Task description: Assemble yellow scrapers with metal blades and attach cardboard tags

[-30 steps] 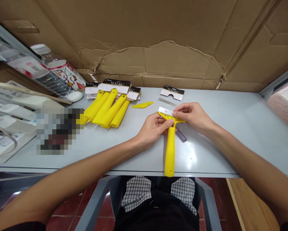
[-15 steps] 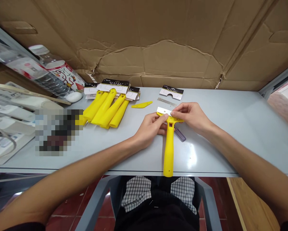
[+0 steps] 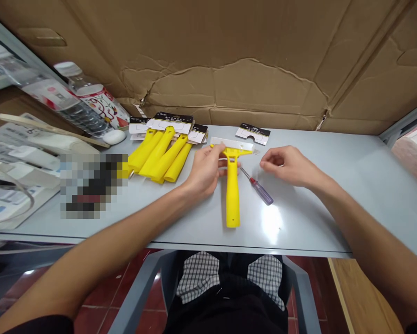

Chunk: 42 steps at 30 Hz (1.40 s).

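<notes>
My left hand (image 3: 205, 170) is closed on the head of a yellow scraper (image 3: 233, 195), thumb on top at its left side. A pale metal blade (image 3: 238, 144) lies along the scraper's head, and the handle points towards me. My right hand (image 3: 287, 166) is held apart to the right, its fingers curled and thumb against them; anything in them is too small or hidden to make out. Between the scraper and that hand lies a screwdriver (image 3: 262, 191) with a purple clear handle. A thin metal end (image 3: 256, 152) shows just beyond the scraper head's right end.
Several yellow-handled scrapers (image 3: 159, 157) with black-and-white cards lie to the left. A loose card (image 3: 253, 133) rests behind my hands. Plastic bottles (image 3: 100, 102) and white items (image 3: 43, 155) stand at far left. Cardboard (image 3: 229, 51) lines the back.
My right hand has left the scraper and moved right. The scraper has moved away from me and slightly left in my left hand, uncovering the screwdriver. The loose yellow strip is out of sight.
</notes>
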### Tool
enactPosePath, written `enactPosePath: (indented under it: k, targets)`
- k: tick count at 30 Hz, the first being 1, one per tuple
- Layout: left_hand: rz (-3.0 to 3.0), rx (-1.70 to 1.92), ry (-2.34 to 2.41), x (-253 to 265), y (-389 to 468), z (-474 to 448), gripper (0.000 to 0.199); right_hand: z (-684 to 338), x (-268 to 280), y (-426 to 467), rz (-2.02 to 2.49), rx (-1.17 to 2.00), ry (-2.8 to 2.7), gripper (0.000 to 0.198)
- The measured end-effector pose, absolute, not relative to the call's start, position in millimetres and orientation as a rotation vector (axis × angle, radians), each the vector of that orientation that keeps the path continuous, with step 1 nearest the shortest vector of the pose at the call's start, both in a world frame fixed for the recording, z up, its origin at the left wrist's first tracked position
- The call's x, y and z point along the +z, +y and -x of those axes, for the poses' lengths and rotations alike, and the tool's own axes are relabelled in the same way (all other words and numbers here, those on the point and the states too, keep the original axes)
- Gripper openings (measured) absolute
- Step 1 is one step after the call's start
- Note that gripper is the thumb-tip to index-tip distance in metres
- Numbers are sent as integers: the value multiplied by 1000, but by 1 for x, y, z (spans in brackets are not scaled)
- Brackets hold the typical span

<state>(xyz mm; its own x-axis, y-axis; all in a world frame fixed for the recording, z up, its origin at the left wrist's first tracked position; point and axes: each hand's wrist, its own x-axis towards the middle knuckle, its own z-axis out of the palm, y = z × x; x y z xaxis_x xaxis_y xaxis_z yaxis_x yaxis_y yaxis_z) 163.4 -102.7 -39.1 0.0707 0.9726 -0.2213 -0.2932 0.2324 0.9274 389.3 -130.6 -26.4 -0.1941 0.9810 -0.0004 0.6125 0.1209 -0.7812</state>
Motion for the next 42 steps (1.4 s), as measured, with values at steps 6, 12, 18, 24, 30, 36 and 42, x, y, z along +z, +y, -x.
enactPosePath:
  k: [6, 12, 18, 24, 30, 36, 42]
  targets:
    - [-812, 1182, 1071, -36, -96, -161, 13, -362, -46, -145, 1616, 676, -2168, 9]
    - [-823, 1086, 1085, -41, -108, -167, 16, -413, -28, -124, 1862, 462, -2053, 13]
    - [-853, 984, 1064, -48, -119, -171, 21, -464, -30, -101, 2103, 286, -1911, 14]
    - [-844, 983, 1053, -50, -121, -172, 22, -470, -34, -97, 2219, 265, -1941, 16]
    - [-845, 970, 1061, -51, -121, -172, 25, -439, -12, -114, 2116, 60, -1906, 22]
    - [-869, 978, 1043, -53, -121, -173, 22, -387, -19, -129, 1598, 909, -1779, 23]
    - [-890, 945, 1041, -50, -122, -173, 20, -378, -34, -126, 1443, 1366, -1393, 14]
